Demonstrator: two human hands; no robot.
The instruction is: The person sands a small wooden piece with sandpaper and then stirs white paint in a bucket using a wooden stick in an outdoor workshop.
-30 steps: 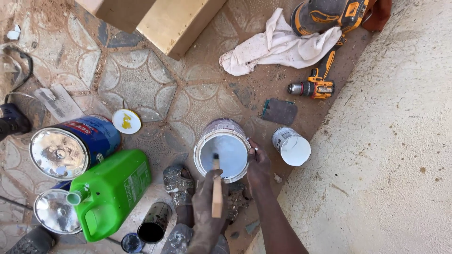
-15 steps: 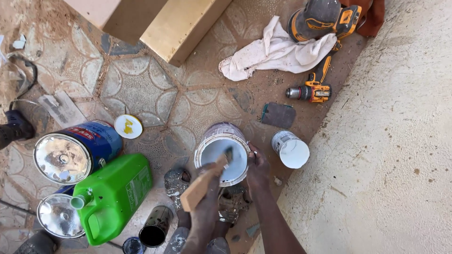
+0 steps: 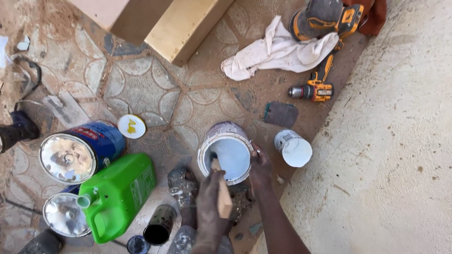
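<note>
**Stick in the paint bucket: axis and hand positions**

From the head view I read the left hand (image 3: 209,200) as clenched around a wooden stick (image 3: 222,193), fingers wrapped over its lower part. The stick's long axis runs nearly straight away from me, tilted slightly, with its far end dipping over the near rim into the white paint bucket (image 3: 226,155). The bucket therefore lies directly ahead of the left fingers, along the line of the stick. The right hand (image 3: 260,165) grips the bucket's right rim, fingers curled over the edge, touching it. Of the two, I judge the right hand nearer the bucket, the left reaching it only through the stick. A smaller white can (image 3: 293,148) stands just right of the bucket; a green jerrycan (image 3: 117,195) lies well to the left.
</note>
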